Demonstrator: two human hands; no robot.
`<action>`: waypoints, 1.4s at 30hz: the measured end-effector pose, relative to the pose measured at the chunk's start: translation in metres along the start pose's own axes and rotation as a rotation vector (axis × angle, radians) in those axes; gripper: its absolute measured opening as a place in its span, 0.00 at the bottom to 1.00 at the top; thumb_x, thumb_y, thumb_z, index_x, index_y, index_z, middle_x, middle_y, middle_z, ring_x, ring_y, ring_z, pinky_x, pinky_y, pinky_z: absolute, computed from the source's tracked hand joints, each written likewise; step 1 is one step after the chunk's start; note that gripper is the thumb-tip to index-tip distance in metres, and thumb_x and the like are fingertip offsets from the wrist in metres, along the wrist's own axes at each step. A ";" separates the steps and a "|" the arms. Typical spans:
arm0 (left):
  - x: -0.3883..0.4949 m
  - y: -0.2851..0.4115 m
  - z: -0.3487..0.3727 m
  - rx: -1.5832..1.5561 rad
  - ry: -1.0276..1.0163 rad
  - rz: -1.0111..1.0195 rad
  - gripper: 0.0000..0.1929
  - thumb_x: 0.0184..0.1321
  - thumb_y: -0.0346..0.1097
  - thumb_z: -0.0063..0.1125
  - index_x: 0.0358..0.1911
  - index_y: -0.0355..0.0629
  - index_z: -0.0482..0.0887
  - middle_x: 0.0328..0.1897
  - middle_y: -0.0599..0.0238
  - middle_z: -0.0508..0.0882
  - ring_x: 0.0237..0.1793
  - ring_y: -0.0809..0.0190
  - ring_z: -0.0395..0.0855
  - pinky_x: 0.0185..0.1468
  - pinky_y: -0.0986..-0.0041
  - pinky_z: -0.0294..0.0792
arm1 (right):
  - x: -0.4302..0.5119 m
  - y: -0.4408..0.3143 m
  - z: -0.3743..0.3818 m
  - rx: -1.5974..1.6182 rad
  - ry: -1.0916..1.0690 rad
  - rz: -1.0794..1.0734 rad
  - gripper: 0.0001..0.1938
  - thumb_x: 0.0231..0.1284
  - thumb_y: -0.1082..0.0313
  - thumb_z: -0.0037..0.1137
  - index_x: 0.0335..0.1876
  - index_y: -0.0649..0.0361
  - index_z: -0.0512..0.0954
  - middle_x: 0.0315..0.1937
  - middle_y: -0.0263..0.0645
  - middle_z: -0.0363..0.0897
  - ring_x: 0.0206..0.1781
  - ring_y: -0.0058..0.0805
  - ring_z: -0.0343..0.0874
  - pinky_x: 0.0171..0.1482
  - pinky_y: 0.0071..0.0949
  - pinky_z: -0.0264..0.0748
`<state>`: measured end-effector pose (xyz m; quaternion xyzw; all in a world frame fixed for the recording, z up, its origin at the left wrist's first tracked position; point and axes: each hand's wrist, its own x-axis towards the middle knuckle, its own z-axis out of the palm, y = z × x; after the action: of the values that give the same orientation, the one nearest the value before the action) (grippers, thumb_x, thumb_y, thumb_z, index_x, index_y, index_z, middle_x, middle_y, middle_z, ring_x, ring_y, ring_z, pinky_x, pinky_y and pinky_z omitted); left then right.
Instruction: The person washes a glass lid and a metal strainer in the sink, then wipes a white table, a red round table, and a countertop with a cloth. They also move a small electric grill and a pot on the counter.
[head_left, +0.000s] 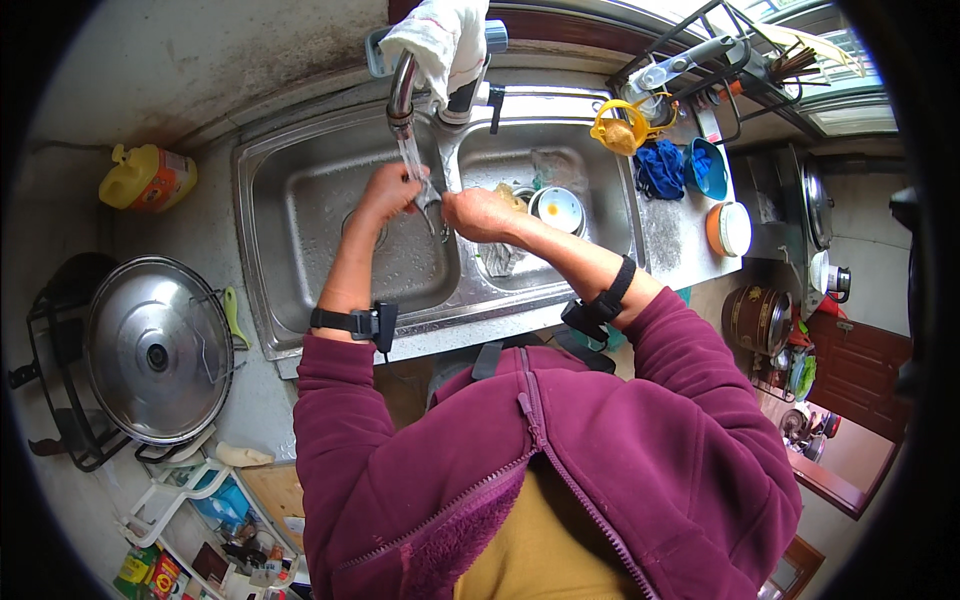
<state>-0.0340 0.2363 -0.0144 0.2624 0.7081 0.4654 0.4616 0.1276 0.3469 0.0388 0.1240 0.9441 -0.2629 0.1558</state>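
Under the running water of the chrome faucet (406, 112), my left hand (391, 192) grips a small shiny utensil (427, 196). Its kind is blurred by the water and partly hidden by fingers. My right hand (480, 214) is closed around its other end, over the divider between the basins. Water drips off below it. Beneath my hands lies the left steel basin (315, 277), wet with drops. In the right basin (604, 161), beside my right forearm, white bowls (559, 209) are stacked, the top one with a yellow stain. Crumpled clear plastic (559, 171) lies behind them.
A white towel (450, 41) drapes over the faucet. To the right are a yellow strainer basket (621, 133), blue cloth (660, 169), a blue cup (706, 169) and an orange jar (727, 229). At left are a yellow jug (146, 178), a large pot lid (159, 349) and a green-handled peeler (234, 315).
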 end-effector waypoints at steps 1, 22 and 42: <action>-0.001 0.003 -0.001 -0.179 0.064 -0.003 0.13 0.55 0.30 0.58 0.45 0.40 0.82 0.31 0.64 0.85 0.29 0.62 0.84 0.32 0.72 0.76 | 0.004 0.000 -0.002 -0.010 0.052 0.043 0.12 0.65 0.62 0.41 0.36 0.65 0.72 0.27 0.57 0.78 0.36 0.58 0.79 0.38 0.51 0.73; -0.003 0.013 0.049 -1.214 -0.110 -0.051 0.08 0.63 0.36 0.48 0.43 0.45 0.76 0.35 0.58 0.82 0.40 0.49 0.83 0.48 0.47 0.76 | 0.060 0.104 -0.014 0.909 0.698 0.571 0.24 0.61 0.63 0.52 0.61 0.65 0.66 0.49 0.43 0.73 0.41 0.30 0.78 0.38 0.34 0.79; -0.095 0.031 -0.014 -0.155 0.155 0.080 0.31 0.60 0.34 0.62 0.67 0.45 0.64 0.39 0.68 0.81 0.35 0.71 0.80 0.41 0.79 0.72 | -0.043 0.071 -0.089 0.714 0.091 0.244 0.25 0.65 0.53 0.52 0.62 0.60 0.70 0.51 0.40 0.77 0.48 0.25 0.79 0.45 0.28 0.77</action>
<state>-0.0069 0.1675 0.0545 0.2173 0.6927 0.5555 0.4054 0.1694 0.4470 0.0939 0.2935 0.7774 -0.5488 0.0909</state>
